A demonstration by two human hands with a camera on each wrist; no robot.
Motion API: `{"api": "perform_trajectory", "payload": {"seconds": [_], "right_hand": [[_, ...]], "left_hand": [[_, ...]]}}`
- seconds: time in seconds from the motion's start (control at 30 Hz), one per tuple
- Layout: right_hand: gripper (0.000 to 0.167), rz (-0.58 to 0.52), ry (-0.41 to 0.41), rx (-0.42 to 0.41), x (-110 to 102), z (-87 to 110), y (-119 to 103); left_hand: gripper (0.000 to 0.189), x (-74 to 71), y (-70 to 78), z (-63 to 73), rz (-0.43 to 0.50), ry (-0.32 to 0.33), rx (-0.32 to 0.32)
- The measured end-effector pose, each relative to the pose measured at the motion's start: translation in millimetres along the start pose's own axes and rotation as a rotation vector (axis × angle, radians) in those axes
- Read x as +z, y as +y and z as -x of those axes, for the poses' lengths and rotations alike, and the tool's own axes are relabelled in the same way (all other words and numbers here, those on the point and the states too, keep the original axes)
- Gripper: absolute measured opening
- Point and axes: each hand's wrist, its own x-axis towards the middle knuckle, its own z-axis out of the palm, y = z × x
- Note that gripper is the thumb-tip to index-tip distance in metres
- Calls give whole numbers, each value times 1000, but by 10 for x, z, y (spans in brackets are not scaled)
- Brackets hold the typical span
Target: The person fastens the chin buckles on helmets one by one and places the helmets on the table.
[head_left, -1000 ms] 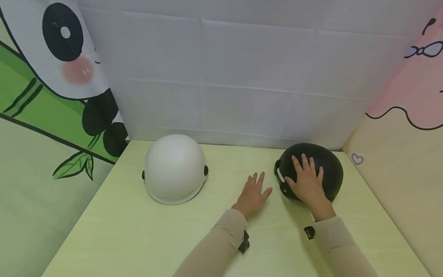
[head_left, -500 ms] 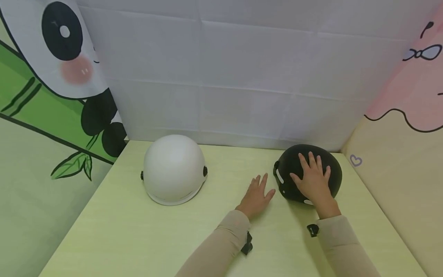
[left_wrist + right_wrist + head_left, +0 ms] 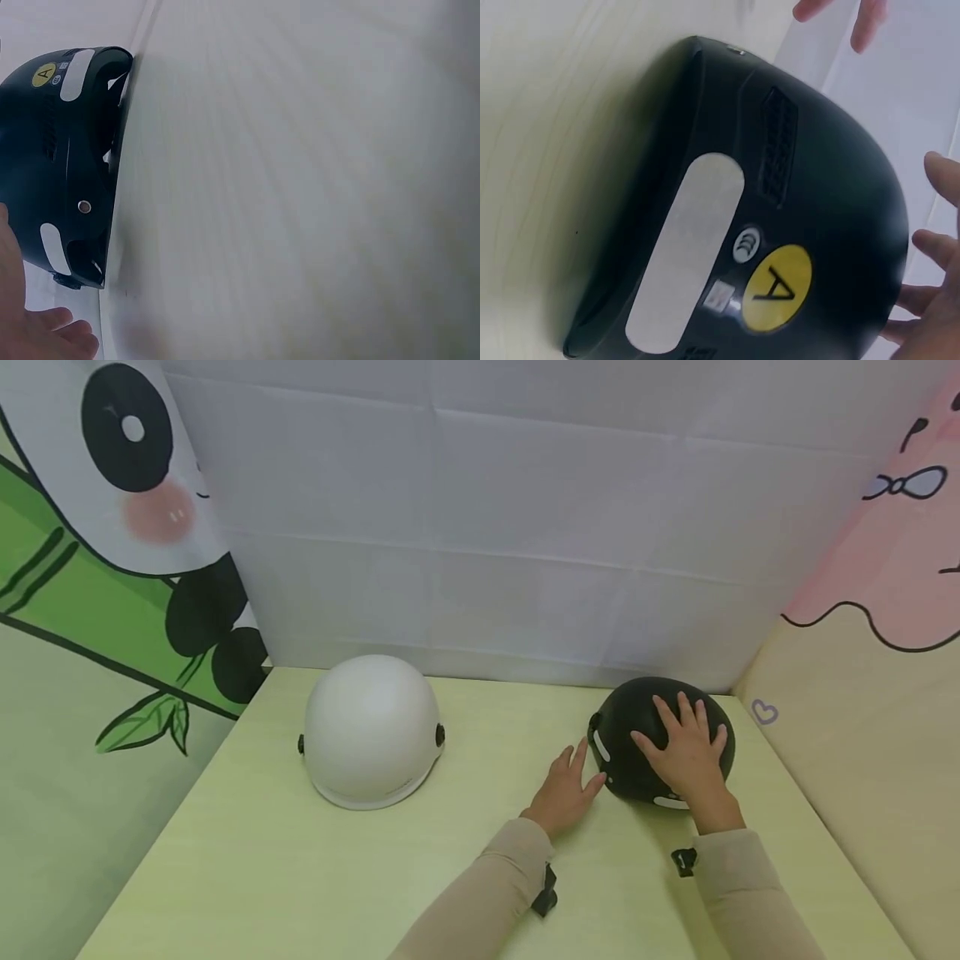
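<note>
A black helmet (image 3: 630, 714) sits dome up at the right of the table in the head view. My right hand (image 3: 686, 756) lies on its dome with fingers spread. In the right wrist view the helmet (image 3: 840, 172) shows a yellow "A" sticker and a pale strip, with fingers (image 3: 922, 300) at its crown. My left hand (image 3: 564, 793) is beside the helmet's left lower edge, its fingers loosely extended and the fingertips right at the rim. The left wrist view shows the helmet's lower rim and side vents, with part of the left hand (image 3: 11, 292).
A white helmet (image 3: 371, 727) stands on the left of the pale yellow table (image 3: 300, 877). A white sheet-like wall (image 3: 487, 610) borders the back edge. Side walls with cartoon drawings flank the table. A small black device sits on each wrist.
My left hand has moved right, up to the black helmet's edge. My right hand has shifted right over the dome, and the helmet has turned, bringing a pale strip near its front into sight.
</note>
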Motion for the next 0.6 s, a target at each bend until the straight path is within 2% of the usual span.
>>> {"api": "perform_trajectory", "payload": {"seconds": [0.33,0.6], "right_hand": [[77,-8,46,2,-28,-9,179],[75,-31,68,12,-23,-38,269]], "left_hand": [[73,164,48,-101,138,8,23],[74,179,97,-142,279,-18,-37]]}}
